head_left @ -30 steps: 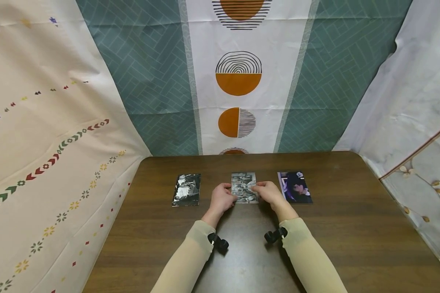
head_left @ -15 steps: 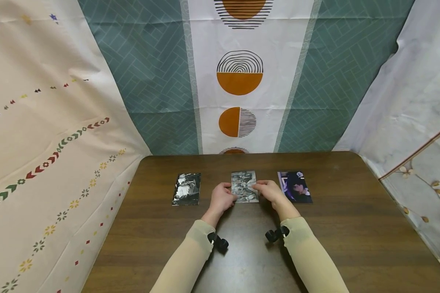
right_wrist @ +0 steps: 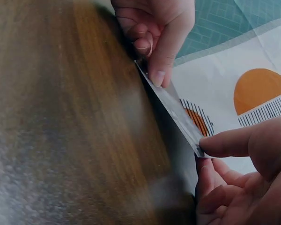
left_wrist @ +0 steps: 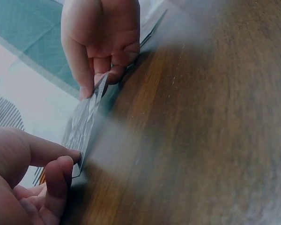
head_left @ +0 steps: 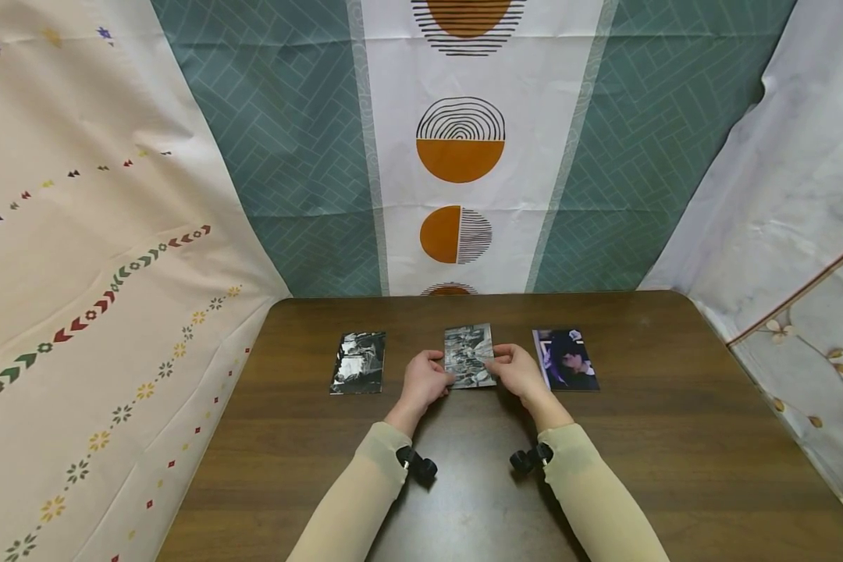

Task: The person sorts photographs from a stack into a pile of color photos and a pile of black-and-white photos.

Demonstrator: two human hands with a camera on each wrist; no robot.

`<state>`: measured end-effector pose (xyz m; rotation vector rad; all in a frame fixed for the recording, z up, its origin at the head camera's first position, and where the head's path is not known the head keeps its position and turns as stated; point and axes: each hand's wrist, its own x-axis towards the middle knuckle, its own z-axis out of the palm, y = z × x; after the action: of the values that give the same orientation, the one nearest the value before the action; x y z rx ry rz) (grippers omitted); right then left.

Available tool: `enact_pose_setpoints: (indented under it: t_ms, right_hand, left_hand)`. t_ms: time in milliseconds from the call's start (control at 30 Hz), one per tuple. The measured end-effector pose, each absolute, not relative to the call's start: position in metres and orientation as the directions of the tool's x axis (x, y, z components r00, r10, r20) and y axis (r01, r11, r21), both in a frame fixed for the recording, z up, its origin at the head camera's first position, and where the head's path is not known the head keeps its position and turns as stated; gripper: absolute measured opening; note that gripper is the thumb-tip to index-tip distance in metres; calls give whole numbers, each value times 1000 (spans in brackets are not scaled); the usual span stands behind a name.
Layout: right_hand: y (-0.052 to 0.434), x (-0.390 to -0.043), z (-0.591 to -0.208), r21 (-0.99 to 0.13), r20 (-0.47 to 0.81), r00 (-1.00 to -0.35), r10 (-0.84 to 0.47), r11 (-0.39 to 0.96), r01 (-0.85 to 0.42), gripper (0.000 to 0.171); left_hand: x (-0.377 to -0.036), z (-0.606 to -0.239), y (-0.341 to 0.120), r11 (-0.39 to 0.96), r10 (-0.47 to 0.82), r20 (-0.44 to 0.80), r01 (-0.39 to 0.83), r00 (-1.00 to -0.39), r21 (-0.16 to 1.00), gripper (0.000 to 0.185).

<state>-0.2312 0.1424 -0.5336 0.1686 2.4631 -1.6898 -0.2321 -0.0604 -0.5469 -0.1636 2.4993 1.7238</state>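
Observation:
A grey black-and-white photo print is at the middle of the far part of the table, between both hands. My left hand pinches its left edge near the bottom corner, thumb on the picture side. On the opposite edge my right hand pinches the print between thumb and fingers. Seen edge-on in the left wrist view, the print slants up from the wood. A dark shadowed gap shows beneath the print in the right wrist view.
A dark black-and-white photo lies to the left on the brown wooden table. Close by the right hand lies a purple-toned photo. Patterned cloths hang behind the table and along both sides.
The far edge of the grey print has risen and tilted up slightly. My right hand has shifted a little with it; the left hand has barely moved. Both outer photos stay put.

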Motion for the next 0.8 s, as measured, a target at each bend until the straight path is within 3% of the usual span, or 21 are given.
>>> enact_pose_setpoints:
  t_ms: [467, 800]
  right_hand:
    - [142, -226, -538, -879, -111, -993, 45, 462, 119, 41]
    - [140, -225, -540, -879, -86, -995, 57, 465, 102, 43]
  left_hand:
    - [-230, -550, -62, 324, -14, -111, -109, -994, 940, 51]
    - [-227, -549, -66, 345, -51, -39, -55, -998, 937, 43]
